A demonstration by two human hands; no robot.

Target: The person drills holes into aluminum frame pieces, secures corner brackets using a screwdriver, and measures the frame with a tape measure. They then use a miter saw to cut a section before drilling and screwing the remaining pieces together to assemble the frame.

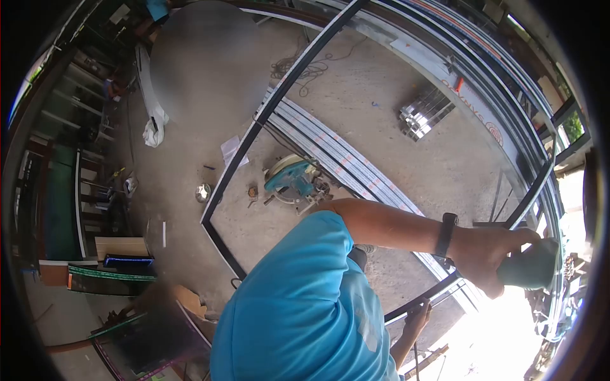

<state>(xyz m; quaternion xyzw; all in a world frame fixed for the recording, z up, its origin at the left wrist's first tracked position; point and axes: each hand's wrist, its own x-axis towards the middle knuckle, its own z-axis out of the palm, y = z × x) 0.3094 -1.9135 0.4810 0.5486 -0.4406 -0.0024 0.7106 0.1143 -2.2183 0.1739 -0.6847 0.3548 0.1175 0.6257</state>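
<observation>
My left hand (486,257), with a black watch on its wrist, reaches out to the right. Its fingers close round a dark green, rounded object (530,265) whose kind I cannot make out against the glare. Lower down, my right hand (416,322) grips the lower bar of a large black metal frame (244,143), partly hidden by my blue sleeve. The frame stretches around me and up to the top of the view. On the floor inside it sits a teal circular saw (295,181).
Long wrapped metal profiles (343,159) lie across the concrete floor behind the saw. A bundle of short shiny pieces (424,114) and a tangled cable (302,73) lie farther off. Long bars (470,54) run along the right. Glass panels (146,340) lean at lower left.
</observation>
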